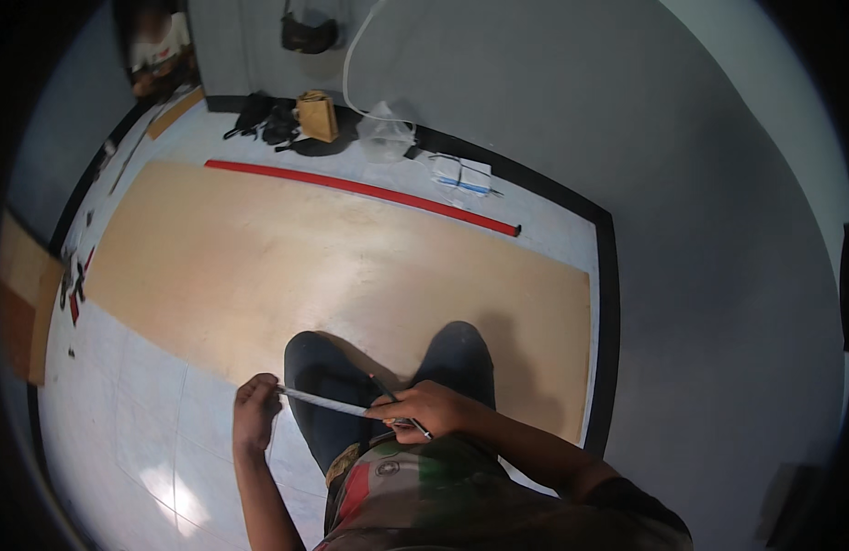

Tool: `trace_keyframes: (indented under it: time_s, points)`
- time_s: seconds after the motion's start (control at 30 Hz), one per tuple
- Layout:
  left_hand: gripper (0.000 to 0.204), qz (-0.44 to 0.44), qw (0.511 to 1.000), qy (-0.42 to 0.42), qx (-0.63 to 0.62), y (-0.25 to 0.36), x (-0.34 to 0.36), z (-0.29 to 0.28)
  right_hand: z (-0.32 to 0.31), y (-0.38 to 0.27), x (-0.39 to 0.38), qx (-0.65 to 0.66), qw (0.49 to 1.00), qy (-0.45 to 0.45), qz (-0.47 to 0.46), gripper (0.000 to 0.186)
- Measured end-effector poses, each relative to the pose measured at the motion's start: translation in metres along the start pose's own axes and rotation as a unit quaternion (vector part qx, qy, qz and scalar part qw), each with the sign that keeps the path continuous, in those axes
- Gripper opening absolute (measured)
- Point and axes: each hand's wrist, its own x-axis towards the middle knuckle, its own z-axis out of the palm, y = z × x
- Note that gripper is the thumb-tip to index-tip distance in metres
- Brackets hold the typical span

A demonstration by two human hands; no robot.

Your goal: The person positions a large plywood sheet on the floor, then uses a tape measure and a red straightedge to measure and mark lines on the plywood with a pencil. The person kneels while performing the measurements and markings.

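A thin, pale strip that looks like a measuring tape [323,401] is stretched taut above my thighs, between my two hands. My left hand [256,406] is closed around its left end, the fingers pinched together. At the other end, my right hand [426,410] grips the strip between thumb and fingers. A dark pencil [380,385] with a reddish end is also in the right hand, slanting across the fingers. Whatever lies inside either palm is hidden. Beneath my knees and beyond them lies a large tan wooden sheet [259,239] on the floor.
A long red bar [369,190] lies along the sheet's far edge. By the grey wall are dark bags [268,119], a brown paper bag [317,116], a clear plastic bag [385,138] and a white bundle [461,173]. Tools [75,280] lie left; a person [160,50] is far left.
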Motion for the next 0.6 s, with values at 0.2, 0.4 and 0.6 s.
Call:
trace_keyframes:
  time_s: [0.2, 0.4, 0.6]
  points:
    - [0.019, 0.025, 0.999, 0.008, 0.040, 0.048, 0.036, 0.020, -0.011, 0.020, 0.007, -0.024, 1.000, -0.003, -0.006, 0.047]
    - [0.045, 0.058, 0.995, 0.077, 0.028, 0.064, 0.024, 0.020, 0.004, 0.052, 0.033, 0.054, 0.990, 0.107, -0.076, 0.046]
    - [0.051, 0.006, 0.970, 0.244, 0.011, -0.024, 0.042, -0.072, 0.002, 0.117, 0.048, 0.001, 0.987, 0.162, -0.010, 0.043]
